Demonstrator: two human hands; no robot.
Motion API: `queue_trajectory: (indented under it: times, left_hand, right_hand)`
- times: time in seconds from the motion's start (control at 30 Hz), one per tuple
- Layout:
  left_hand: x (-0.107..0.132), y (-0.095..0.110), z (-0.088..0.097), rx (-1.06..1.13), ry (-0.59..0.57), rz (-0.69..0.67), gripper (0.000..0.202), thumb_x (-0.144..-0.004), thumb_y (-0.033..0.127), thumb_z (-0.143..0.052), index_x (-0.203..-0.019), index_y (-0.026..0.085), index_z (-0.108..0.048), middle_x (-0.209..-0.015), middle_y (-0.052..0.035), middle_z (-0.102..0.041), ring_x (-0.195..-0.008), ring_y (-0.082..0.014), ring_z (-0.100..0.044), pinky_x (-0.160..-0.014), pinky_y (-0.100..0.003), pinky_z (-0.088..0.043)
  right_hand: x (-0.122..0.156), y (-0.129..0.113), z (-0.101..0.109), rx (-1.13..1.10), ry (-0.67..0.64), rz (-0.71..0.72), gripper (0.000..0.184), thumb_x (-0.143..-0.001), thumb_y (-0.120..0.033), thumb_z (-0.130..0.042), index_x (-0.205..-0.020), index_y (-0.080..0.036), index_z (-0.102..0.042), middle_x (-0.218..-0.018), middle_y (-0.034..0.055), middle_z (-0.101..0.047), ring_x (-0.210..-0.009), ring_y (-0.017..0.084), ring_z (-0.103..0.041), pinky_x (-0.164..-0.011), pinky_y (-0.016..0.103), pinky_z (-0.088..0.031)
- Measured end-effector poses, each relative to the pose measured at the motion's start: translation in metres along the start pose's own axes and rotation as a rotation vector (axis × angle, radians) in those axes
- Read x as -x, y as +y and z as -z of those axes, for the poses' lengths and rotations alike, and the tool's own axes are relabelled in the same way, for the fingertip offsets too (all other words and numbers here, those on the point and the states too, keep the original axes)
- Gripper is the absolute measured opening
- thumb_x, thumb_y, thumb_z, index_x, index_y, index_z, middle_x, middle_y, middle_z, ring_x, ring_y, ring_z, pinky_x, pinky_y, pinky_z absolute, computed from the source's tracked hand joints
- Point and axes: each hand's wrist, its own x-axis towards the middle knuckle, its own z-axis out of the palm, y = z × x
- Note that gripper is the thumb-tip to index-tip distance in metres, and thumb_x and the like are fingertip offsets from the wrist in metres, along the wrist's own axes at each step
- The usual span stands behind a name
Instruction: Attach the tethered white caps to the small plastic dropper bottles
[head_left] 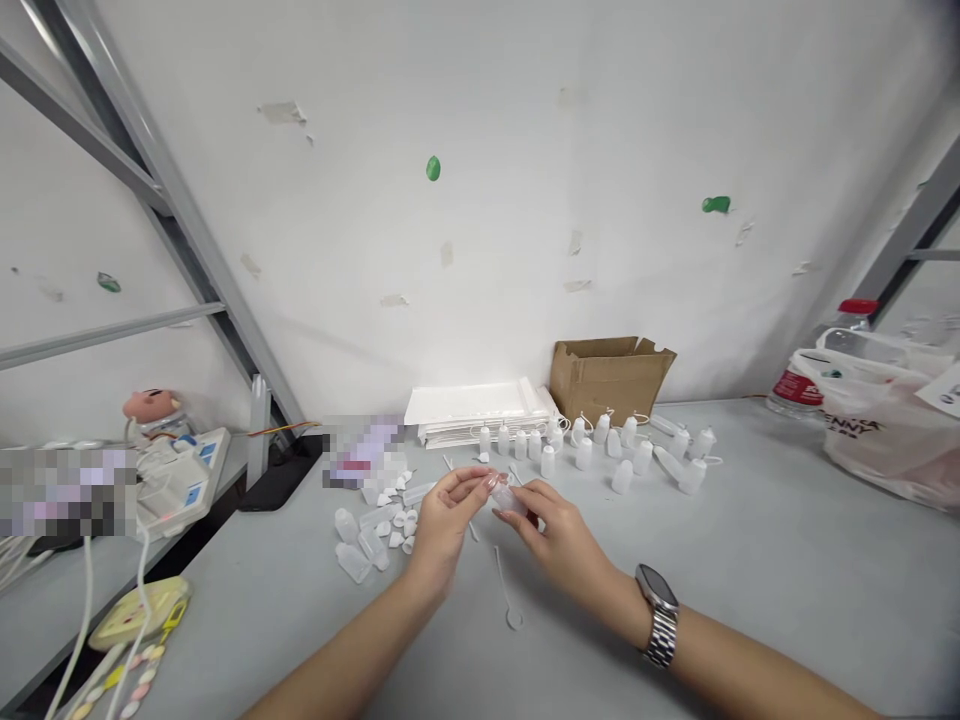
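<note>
A small translucent plastic bottle (508, 494) is held between both my hands above the grey table. My left hand (459, 505) pinches at its top end; the fingers partly hide what is there. Fingers of my right hand (546, 515) are wrapped round the bottle's body. Below them on the table lies a thin white strap with a ring (513, 618). To the left is a loose group of uncapped clear bottles (352, 562) and small white caps (396, 539). Beyond my hands stand several capped bottles (583, 454), some with strap loops on top.
An open cardboard box (611, 375) and a stack of white flat sheets (480, 408) stand against the wall. At the right are a plastic bag (885, 430) and a red-capped drink bottle (799, 385). A power strip (184, 485) with cables lies at the left.
</note>
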Motion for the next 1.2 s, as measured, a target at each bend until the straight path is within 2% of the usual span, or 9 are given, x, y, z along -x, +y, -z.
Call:
queue_trajectory:
  times: [0.2, 0.4, 0.53, 0.63, 0.73, 0.8, 0.87, 1.03, 1.2]
  left_hand:
    - [0.0, -0.003, -0.002, 0.097, -0.013, 0.051, 0.024, -0.066, 0.027, -0.068, -0.086, 0.016, -0.062, -0.092, -0.0064, -0.068, -0.098, -0.0191, -0.058, -0.09, -0.031, -0.038]
    - [0.002, -0.002, -0.007, 0.074, -0.016, 0.003, 0.025, -0.065, 0.027, -0.069, -0.087, 0.017, -0.061, -0.093, -0.0076, -0.068, -0.099, -0.0208, -0.057, -0.089, -0.033, -0.039]
    - [0.003, -0.006, -0.006, 0.059, -0.034, 0.0, 0.024, -0.066, 0.029, -0.068, -0.086, 0.018, -0.062, -0.094, -0.0067, -0.068, -0.099, -0.0203, -0.057, -0.087, -0.031, -0.039]
    - [0.001, -0.007, -0.003, 0.052, -0.079, -0.005, 0.021, -0.068, 0.03, -0.067, -0.084, 0.019, -0.062, -0.093, -0.0058, -0.068, -0.094, -0.0188, -0.058, -0.081, -0.029, -0.041]
    - [-0.002, -0.007, -0.002, 0.1, -0.14, 0.021, 0.02, -0.068, 0.031, -0.067, -0.083, 0.018, -0.064, -0.097, -0.0059, -0.066, -0.082, -0.0161, -0.06, -0.076, -0.029, -0.041]
    - [-0.003, -0.006, -0.001, 0.145, -0.171, 0.064, 0.021, -0.067, 0.03, -0.067, -0.084, 0.017, -0.065, -0.1, -0.0067, -0.066, -0.078, -0.0152, -0.06, -0.076, -0.03, -0.041]
    - [-0.004, -0.003, 0.001, 0.172, -0.171, 0.111, 0.023, -0.065, 0.028, -0.069, -0.085, 0.017, -0.065, -0.1, -0.0072, -0.066, -0.079, -0.0157, -0.059, -0.078, -0.03, -0.04]
    - [-0.003, 0.005, 0.002, 0.157, -0.092, 0.107, 0.025, -0.064, 0.027, -0.07, -0.086, 0.016, -0.065, -0.099, -0.0082, -0.067, -0.095, -0.0191, -0.057, -0.085, -0.029, -0.038]
    - [0.001, 0.003, -0.003, 0.122, -0.066, 0.025, 0.022, -0.067, 0.028, -0.068, -0.086, 0.018, -0.064, -0.096, -0.0069, -0.068, -0.101, -0.0202, -0.055, -0.089, -0.031, -0.036]
  right_hand:
    - [0.001, 0.003, -0.007, 0.184, 0.114, 0.224, 0.015, -0.087, -0.019, -0.042, -0.097, -0.017, -0.053, -0.081, 0.0066, -0.054, -0.072, 0.017, -0.051, -0.065, 0.031, -0.048]
    - [0.003, 0.006, -0.009, 0.245, 0.139, 0.281, 0.02, -0.088, -0.017, -0.038, -0.102, -0.015, -0.052, -0.082, 0.0096, -0.055, -0.075, 0.019, -0.052, -0.067, 0.034, -0.048]
    - [-0.001, 0.0, -0.003, 0.046, 0.049, 0.1, 0.017, -0.086, -0.023, -0.042, -0.084, -0.016, -0.057, -0.076, 0.0057, -0.053, -0.068, 0.016, -0.049, -0.063, 0.03, -0.043]
    - [-0.009, -0.005, 0.009, -0.297, -0.177, -0.178, 0.029, -0.082, -0.033, -0.05, -0.059, -0.016, -0.053, -0.057, -0.0011, -0.046, -0.054, 0.012, -0.043, -0.053, 0.025, -0.035]
    - [-0.017, -0.007, 0.02, -0.756, -0.412, -0.365, 0.035, -0.077, -0.042, -0.055, -0.056, -0.015, -0.052, -0.047, -0.0043, -0.04, -0.046, 0.008, -0.033, -0.046, 0.023, -0.025]
    - [-0.019, -0.007, 0.023, -0.95, -0.472, -0.41, 0.036, -0.075, -0.045, -0.056, -0.057, -0.015, -0.053, -0.047, -0.0044, -0.04, -0.046, 0.007, -0.03, -0.046, 0.023, -0.023]
    - [-0.02, -0.006, 0.023, -1.009, -0.463, -0.439, 0.035, -0.073, -0.045, -0.059, -0.058, -0.014, -0.054, -0.051, -0.0033, -0.044, -0.046, 0.006, -0.031, -0.047, 0.023, -0.024]
    - [-0.019, -0.004, 0.018, -0.792, -0.268, -0.414, 0.029, -0.067, -0.043, -0.066, -0.069, -0.014, -0.062, -0.063, -0.0006, -0.055, -0.055, 0.009, -0.044, -0.055, 0.024, -0.037]
    - [-0.01, -0.008, 0.012, -0.356, -0.075, -0.22, 0.02, -0.078, -0.036, -0.056, -0.078, -0.017, -0.061, -0.061, -0.001, -0.055, -0.055, 0.012, -0.049, -0.056, 0.026, -0.042]
